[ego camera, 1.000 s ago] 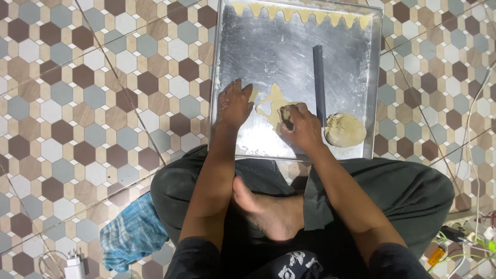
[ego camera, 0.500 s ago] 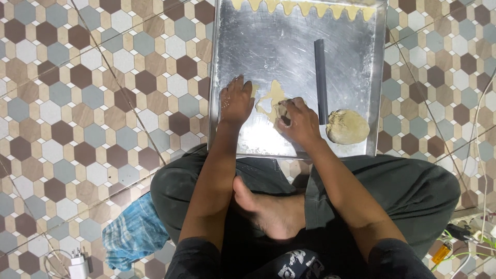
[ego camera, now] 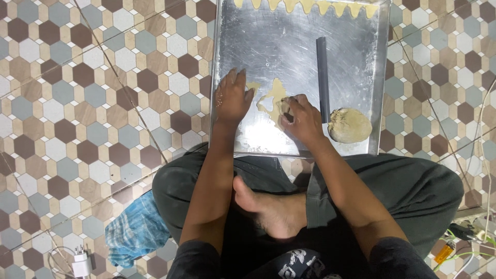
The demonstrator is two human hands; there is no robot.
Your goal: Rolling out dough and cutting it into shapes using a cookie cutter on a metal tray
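Note:
A large metal tray (ego camera: 279, 46) lies on the tiled floor in front of my crossed legs. My left hand (ego camera: 231, 97) rests flat on the tray, fingers spread, beside a thin rolled-out piece of dough (ego camera: 273, 99). My right hand (ego camera: 304, 120) is closed around a small dark cutter, pressed on the dough's right edge. A dark grey rolling stick (ego camera: 323, 77) lies upright just right of that hand. A ball of dough (ego camera: 350, 125) sits at the tray's near right corner. Several cut dough triangles (ego camera: 310, 6) line the tray's far edge.
The floor (ego camera: 93, 103) is patterned with hexagon tiles. A blue patterned cloth (ego camera: 135, 231) lies by my left knee. A white charger plug with cable (ego camera: 81, 261) sits at the bottom left. Cables and small items (ego camera: 460, 235) lie at the right.
The view has shifted slightly. My right hand has edged a little along the dough with the cutter. My left hand stays flat on the tray.

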